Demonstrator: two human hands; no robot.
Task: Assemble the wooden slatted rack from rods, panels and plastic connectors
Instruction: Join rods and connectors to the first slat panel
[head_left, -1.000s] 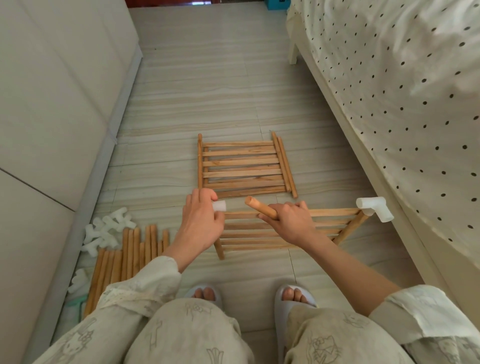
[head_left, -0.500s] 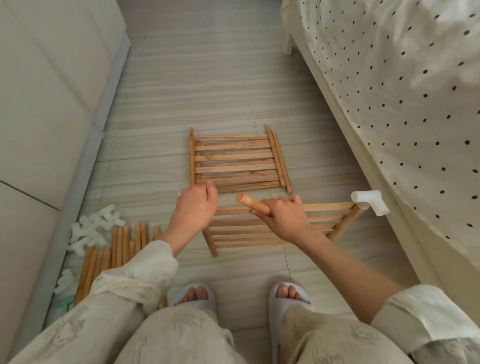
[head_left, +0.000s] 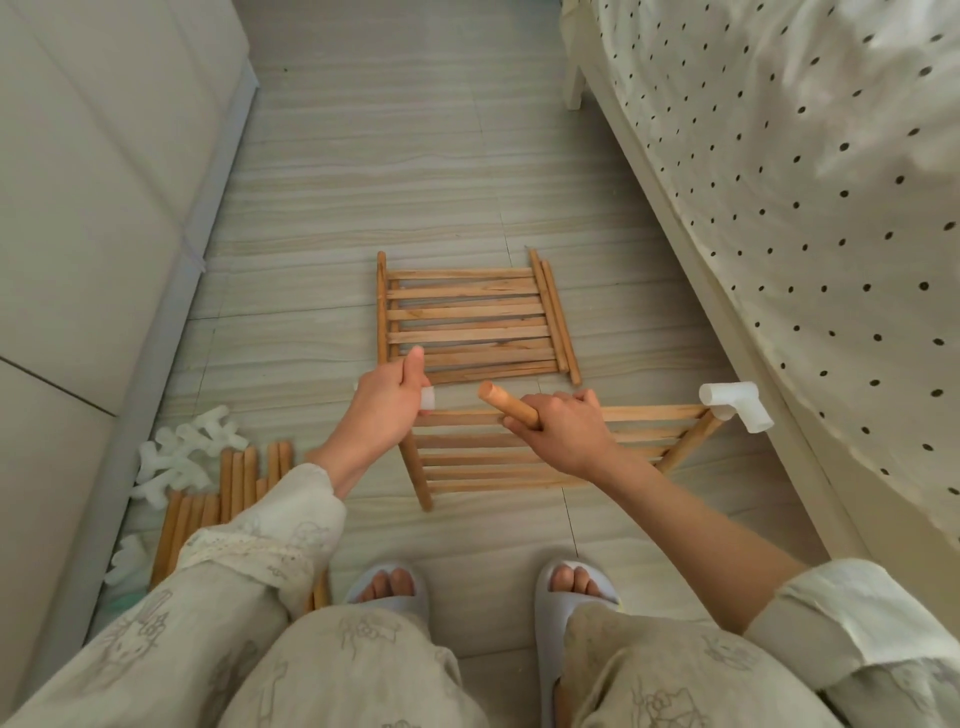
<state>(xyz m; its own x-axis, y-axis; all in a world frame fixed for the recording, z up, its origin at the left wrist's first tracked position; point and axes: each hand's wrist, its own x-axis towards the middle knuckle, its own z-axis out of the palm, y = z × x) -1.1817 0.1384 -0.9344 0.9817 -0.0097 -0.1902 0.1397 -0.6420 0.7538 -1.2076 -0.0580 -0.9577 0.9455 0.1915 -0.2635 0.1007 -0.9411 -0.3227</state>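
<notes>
Slatted wooden panel (head_left: 519, 457) between hands; right hand (head_left: 566, 441) grips round rod (head_left: 506, 410).

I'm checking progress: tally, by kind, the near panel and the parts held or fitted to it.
Plastic connectors: 2, one in the left hand, one on the right corner.
Rods: 1, in the right hand.
Slatted panels: 1.
Total: 4

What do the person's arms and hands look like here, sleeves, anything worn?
Both hands are bare: no gloves, rings or watch visible. The left hand comes out of a long cream sleeve with a lace-trimmed cuff and faint line-drawn print. The right hand has a bare forearm; its plain cream sleeve is rolled up near the elbow.
</notes>
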